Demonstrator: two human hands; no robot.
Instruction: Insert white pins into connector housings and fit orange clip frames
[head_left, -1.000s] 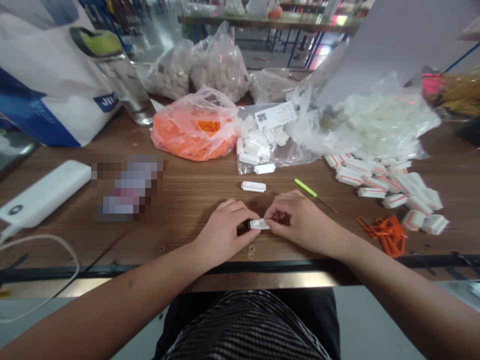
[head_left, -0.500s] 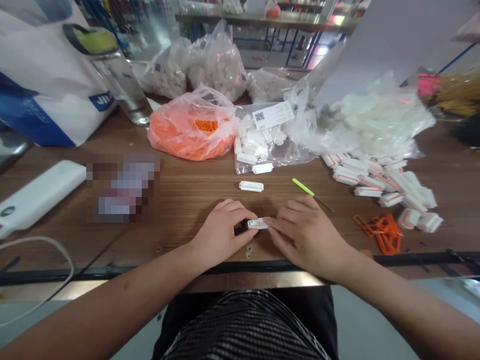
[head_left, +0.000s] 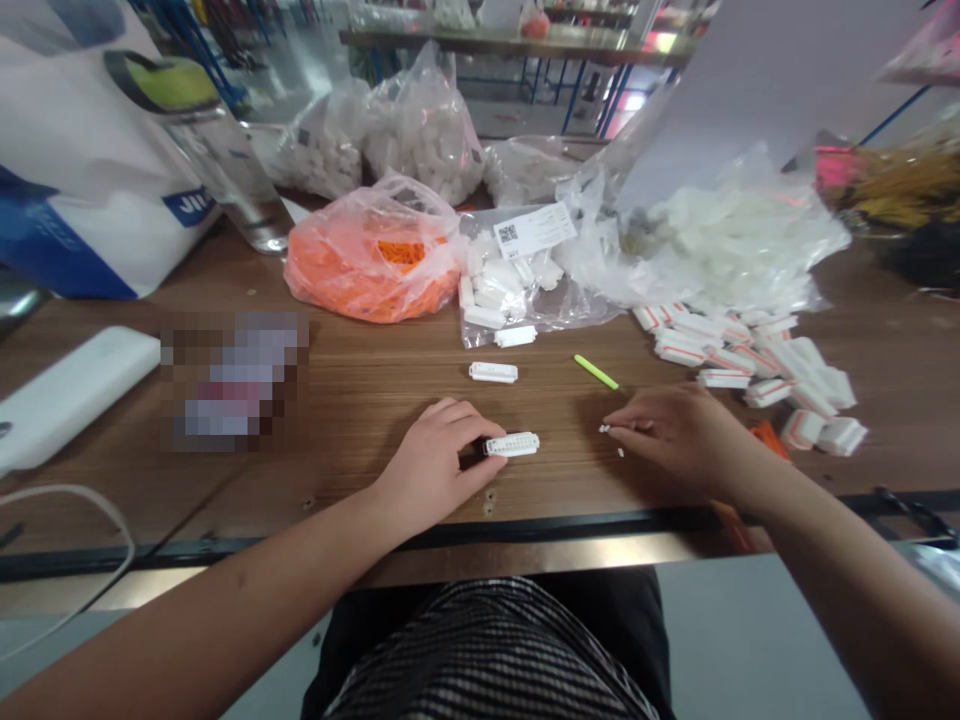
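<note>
My left hand (head_left: 435, 455) pinches one end of a white plastic connector housing (head_left: 517, 444), whose upper face shows rows of small holes. Off to the right, the fingertips of my right hand (head_left: 667, 430) are closed on a tiny white piece (head_left: 604, 428). A similar tiny white bit (head_left: 620, 453) lies on the table just below those fingers. Beyond my left hand rests another white housing (head_left: 493, 373), with one more white housing (head_left: 516, 336) behind it at the edge of a clear bag. A tool with a yellow-green handle (head_left: 596, 371) lies between the hands, farther back.
White blocks with orange strips (head_left: 720, 355) are heaped at right, near partly hidden orange frames (head_left: 769, 438). Behind stand a bag of orange parts (head_left: 375, 250), a clear bag of white housings (head_left: 502, 285) and a bottle (head_left: 225, 160). A white power bank (head_left: 75, 390) lies left.
My right hand has left the housing and moved right, where it now pinches a tiny white piece and covers most of the orange frames. My left hand still holds the housing.
</note>
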